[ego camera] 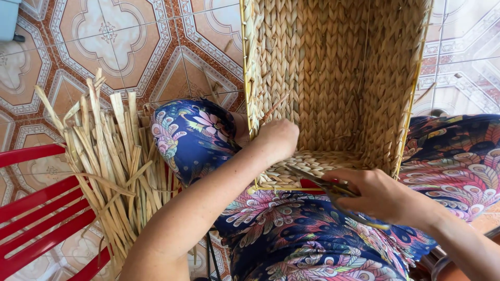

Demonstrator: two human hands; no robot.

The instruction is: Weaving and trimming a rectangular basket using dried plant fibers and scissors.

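Patterned floor tiles [130, 41] below; woven basket [333, 78] rests on lap. Left hand [276, 139] fingers pinch a stray straw strand [273, 109]; right hand [383, 196] fingers grip scissors [320, 183]. Best to hold the strand taut and snip close.

Both hands curled: left hand [276, 139] seemingly pinching, right hand [383, 196] gripping.

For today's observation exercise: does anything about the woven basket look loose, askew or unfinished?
Yes. A single thin reed strand sticks out slantwise from the inner wall of the tall woven straw basket, just above the left hand; everything around it is tightly plaited.
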